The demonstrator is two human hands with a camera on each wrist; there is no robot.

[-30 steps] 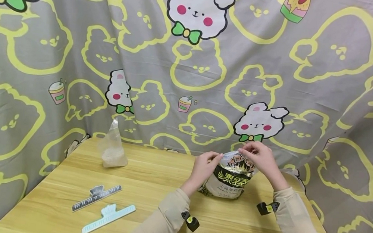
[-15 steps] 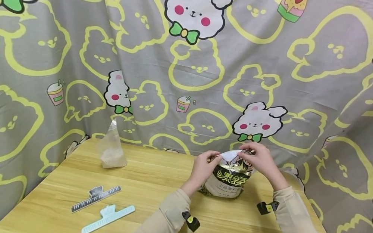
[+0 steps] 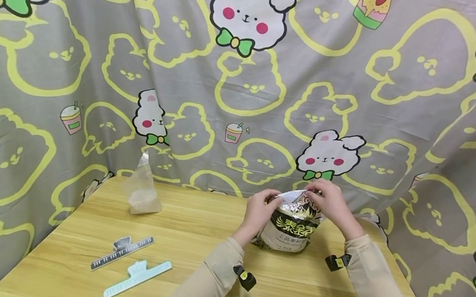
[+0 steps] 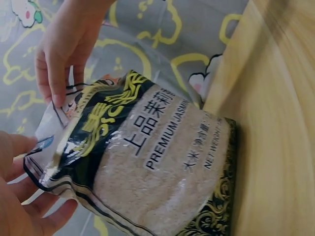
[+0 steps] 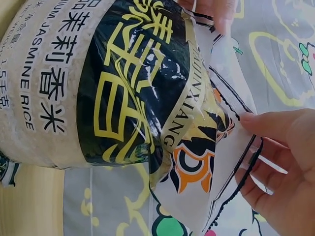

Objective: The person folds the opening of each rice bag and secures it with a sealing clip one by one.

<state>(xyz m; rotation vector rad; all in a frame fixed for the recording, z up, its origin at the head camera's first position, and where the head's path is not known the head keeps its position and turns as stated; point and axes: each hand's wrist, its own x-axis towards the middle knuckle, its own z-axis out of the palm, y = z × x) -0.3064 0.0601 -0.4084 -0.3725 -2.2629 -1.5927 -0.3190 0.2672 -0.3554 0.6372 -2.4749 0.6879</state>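
Observation:
A bag of jasmine rice (image 3: 290, 232) stands upright at the table's right rear, with a black band and gold lettering. Its top edge is pinched from both sides. My left hand (image 3: 259, 212) holds the left part of the rim; in the left wrist view that hand (image 4: 24, 196) has its thumb on one side and fingers on the other. My right hand (image 3: 331, 203) pinches the right part of the rim, seen close in the right wrist view, thumb and fingertips on the bag's edge (image 5: 231, 184). White lining shows at the mouth between the hands.
A clear plastic bag (image 3: 143, 196) with some white contents stands at the left rear. Two long sealing clips lie at the left front, a black one (image 3: 122, 253) and a light-blue one (image 3: 138, 280). A patterned curtain (image 3: 202, 68) hangs behind the wooden table (image 3: 194, 240).
The rice bag's mouth has spread, and more of its white lining shows. Both hands keep hold of the rim, shifting only slightly.

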